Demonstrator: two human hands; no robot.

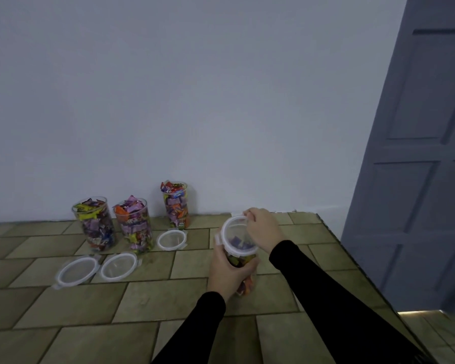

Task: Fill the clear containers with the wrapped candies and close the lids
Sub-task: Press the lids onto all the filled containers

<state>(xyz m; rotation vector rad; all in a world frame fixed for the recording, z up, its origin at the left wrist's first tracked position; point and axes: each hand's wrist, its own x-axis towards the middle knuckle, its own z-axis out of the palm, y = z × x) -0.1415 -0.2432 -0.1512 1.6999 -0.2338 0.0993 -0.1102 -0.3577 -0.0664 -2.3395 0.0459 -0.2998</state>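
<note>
Left hand grip wraps held jar of candies, hiding most of jar's body. Right hand pinches far tab of lid on held jar; fingertips blurred. Left of held jar: three open full jars on tiled worktop, three loose lids in front. Lid seating unclear.

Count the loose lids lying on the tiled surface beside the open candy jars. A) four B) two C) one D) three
D: three loose lids lie on the tiles, one at the left, one next to it and one in front of the far jar; a fourth lid sits on the jar in the left hand.
</note>
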